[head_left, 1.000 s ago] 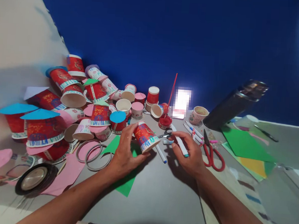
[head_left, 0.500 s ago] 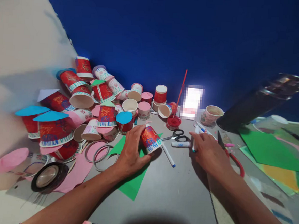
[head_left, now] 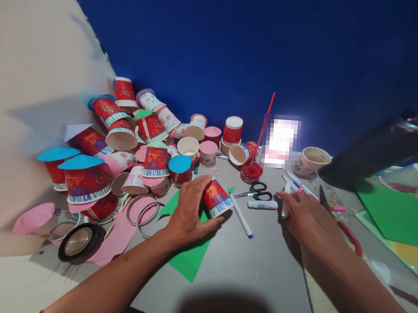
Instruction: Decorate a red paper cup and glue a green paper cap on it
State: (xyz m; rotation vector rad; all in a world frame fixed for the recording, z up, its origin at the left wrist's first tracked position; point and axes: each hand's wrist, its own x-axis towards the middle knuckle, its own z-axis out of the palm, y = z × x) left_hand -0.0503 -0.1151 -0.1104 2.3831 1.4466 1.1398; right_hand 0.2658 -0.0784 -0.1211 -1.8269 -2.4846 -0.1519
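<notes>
My left hand [head_left: 190, 212] is closed around a red paper cup [head_left: 217, 197], which is tilted, with blue and green pen strokes along its white rim. A sheet of green paper [head_left: 187, 262] lies beneath that hand. To the right, my right hand [head_left: 303, 213] is low over the table, fingers bent around a white marker [head_left: 286, 200] with a green tip. Between the hands lie a blue-capped marker [head_left: 243, 218], black-handled scissors [head_left: 260, 192] and a short white tube [head_left: 262, 205].
Many decorated paper cups [head_left: 154, 162] are heaped at the left, near tape rolls [head_left: 77, 242]. A red pot [head_left: 251, 172] with a stick, a lit blurred screen [head_left: 281, 142], a patterned cup [head_left: 312, 161] and a dark bottle [head_left: 366, 153] stand at the back. Red-handled pliers [head_left: 350, 238] lie right.
The view has turned slightly left, so things appear further right. Both hands stay in nearly the same places, the left still holding the cup and the right still at the green-tipped marker.
</notes>
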